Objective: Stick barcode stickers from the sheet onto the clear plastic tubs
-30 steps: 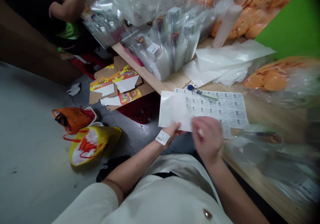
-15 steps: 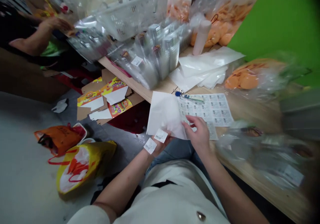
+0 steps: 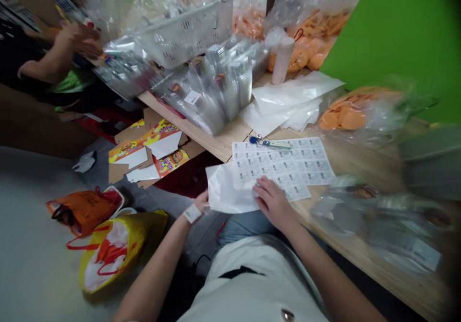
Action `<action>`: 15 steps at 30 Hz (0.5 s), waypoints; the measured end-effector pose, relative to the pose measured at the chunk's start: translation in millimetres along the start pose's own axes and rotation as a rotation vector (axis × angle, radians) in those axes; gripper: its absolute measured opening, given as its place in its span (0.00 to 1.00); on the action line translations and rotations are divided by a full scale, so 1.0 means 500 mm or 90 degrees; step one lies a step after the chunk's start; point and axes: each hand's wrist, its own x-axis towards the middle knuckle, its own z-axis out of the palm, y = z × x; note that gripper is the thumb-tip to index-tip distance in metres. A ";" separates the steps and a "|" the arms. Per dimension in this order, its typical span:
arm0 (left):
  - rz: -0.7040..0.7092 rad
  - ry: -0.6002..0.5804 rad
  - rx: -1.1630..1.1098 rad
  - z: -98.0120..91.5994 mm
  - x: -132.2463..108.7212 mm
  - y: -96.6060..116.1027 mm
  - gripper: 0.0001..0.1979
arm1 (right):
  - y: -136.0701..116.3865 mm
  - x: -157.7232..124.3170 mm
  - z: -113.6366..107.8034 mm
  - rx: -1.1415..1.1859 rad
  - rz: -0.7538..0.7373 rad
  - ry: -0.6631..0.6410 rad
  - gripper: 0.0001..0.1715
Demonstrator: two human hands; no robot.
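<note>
White bag (image 3: pixel 226 195): thin, limp, creased; near table edge, overlapping gridded label sheet (image 3: pixel 288 161). Left hand (image 3: pixel 203 202) pinches bag's left edge. Right hand (image 3: pixel 273 202) flat, fingers spread, on bag. Table (image 3: pixel 345 159): pale wood.

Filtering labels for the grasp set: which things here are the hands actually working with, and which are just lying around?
In use:
left hand, gripping the white bag
right hand, flat on the label sheet
wrist label

Lying about:
keys
basket
stack of white bags
cardboard
yellow bag
</note>
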 end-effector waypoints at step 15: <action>0.083 -0.289 0.226 0.071 0.056 0.176 0.15 | -0.080 0.038 -0.021 0.033 0.107 0.119 0.12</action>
